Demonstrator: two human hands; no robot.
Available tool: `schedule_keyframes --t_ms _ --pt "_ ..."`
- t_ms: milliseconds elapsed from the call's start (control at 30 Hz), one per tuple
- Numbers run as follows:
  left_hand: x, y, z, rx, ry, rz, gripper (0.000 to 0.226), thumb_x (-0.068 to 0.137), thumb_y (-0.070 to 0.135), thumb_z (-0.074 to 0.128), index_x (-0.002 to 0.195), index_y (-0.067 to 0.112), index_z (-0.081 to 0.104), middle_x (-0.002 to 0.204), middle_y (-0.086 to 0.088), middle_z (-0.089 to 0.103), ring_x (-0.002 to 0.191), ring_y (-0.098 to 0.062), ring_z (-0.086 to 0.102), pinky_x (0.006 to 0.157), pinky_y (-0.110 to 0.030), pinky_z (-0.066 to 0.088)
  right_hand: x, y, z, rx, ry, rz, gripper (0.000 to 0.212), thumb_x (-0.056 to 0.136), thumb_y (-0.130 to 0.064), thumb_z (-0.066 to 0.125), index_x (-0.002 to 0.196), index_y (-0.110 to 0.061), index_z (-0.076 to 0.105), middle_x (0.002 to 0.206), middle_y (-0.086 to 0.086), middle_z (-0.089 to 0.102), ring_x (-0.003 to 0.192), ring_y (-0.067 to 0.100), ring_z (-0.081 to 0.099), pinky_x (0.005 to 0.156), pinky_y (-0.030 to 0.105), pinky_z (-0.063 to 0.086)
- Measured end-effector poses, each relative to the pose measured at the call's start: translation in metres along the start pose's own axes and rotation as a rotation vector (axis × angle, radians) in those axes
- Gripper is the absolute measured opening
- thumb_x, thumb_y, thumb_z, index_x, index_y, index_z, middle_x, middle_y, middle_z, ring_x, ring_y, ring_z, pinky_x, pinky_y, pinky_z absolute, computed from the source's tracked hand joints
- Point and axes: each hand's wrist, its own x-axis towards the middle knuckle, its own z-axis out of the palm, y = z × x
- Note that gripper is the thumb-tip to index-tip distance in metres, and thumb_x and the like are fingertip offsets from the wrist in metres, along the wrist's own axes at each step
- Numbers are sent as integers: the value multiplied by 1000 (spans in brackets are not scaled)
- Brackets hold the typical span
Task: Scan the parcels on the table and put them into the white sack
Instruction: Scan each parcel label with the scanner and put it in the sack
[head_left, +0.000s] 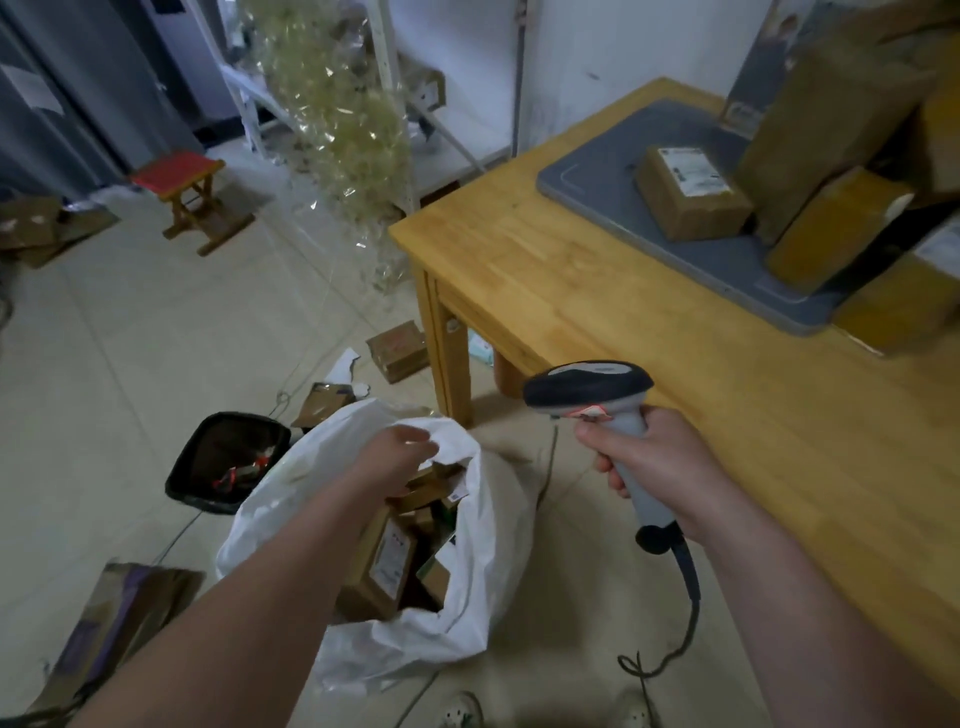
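Left hand pinches the rim of the white sack on the floor; right hand grips a scanner. Parcels sit on the table.

Sack on the floor, left of the table, holding several parcels. Left hand at the sack's far rim; right hand, to the right of the sack and before the table's near edge, around the scanner. Mat on the table's far part, bearing a small box, with larger boxes to its right. Bin on the floor just left of the sack; stool well behind it
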Motion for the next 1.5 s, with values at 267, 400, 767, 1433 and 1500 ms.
schedule_keyframes --t_ms 267,400,767,1433,1500 --pt "-25 178 96 11 -131 331 28 94 24 60 120 16 61 104 -5 65 87 -18 60 79 -35 52 -9 -19 -154 140 236 -117 14 84 -16 73 86 -4 66 65 8 59 50 14 52 48 26 45" --pt "-52 274 166 17 -200 514 23 93 26 61 115 20 64 103 1 65 92 -15 62 80 -32 54 -16 -34 -255 166 360 -196 14 84 -14 72 89 -4 66 66 8 60 52 13 53 48 23 46" --pt "-88 476 292 116 -241 876 33 96 23 57 128 16 58 118 -4 61 96 -16 61 86 -35 55 1 -72 -457 209 692 -318 14 81 -15 75 86 -8 64 72 9 64 59 16 60 56 29 50" --pt "66 672 394 1117 -259 1131 137 60 27 90 147 49 -13 161 -1 -3 146 -41 -3 115 -60 19 178 -104 -592 603 792 -255 40 80 -26 76 116 -18 59 111 8 64 103 27 59 87 41 49" --pt "73 672 399 1114 -143 1245 112 66 24 83 151 40 12 151 -5 29 138 -37 26 109 -49 34 185 -103 -589 684 724 -255 26 83 -23 73 106 -17 62 104 10 66 96 28 63 81 40 52"
